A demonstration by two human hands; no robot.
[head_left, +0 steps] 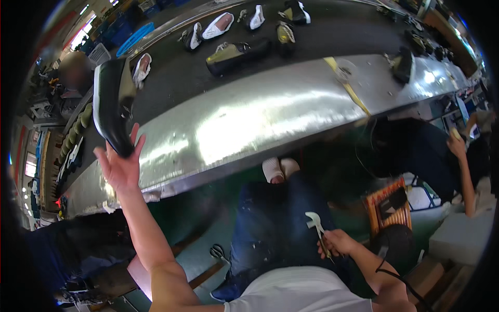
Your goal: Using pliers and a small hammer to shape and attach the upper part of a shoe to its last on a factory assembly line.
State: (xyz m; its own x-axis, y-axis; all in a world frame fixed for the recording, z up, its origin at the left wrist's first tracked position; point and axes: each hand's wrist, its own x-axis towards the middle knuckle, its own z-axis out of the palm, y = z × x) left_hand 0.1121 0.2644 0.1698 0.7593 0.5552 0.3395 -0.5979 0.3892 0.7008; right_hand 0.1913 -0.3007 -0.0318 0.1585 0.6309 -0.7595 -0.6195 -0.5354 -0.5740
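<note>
My left hand (123, 169) reaches out over the metal edge of the bench, its fingers and thumb spread apart. The narrow end of a black shoe with a white edge (110, 106) lies in front of the palm, and the rest of the shoe stands up away from me over the dark belt. I cannot tell how firmly hand and shoe touch; no finger is wrapped round it. Low over my lap, my right hand (339, 243) is closed round the handles of silver lasting pincers (315, 222), their head pointing up and forward.
Several shoes, among them a white one (218, 26) and an olive-black one (228, 56), lie on the dark belt (179, 78). A shiny metal ledge (270, 117) runs along its near side. Scissors (218, 252) lie by my left leg. A co-worker (423, 151) is at the right.
</note>
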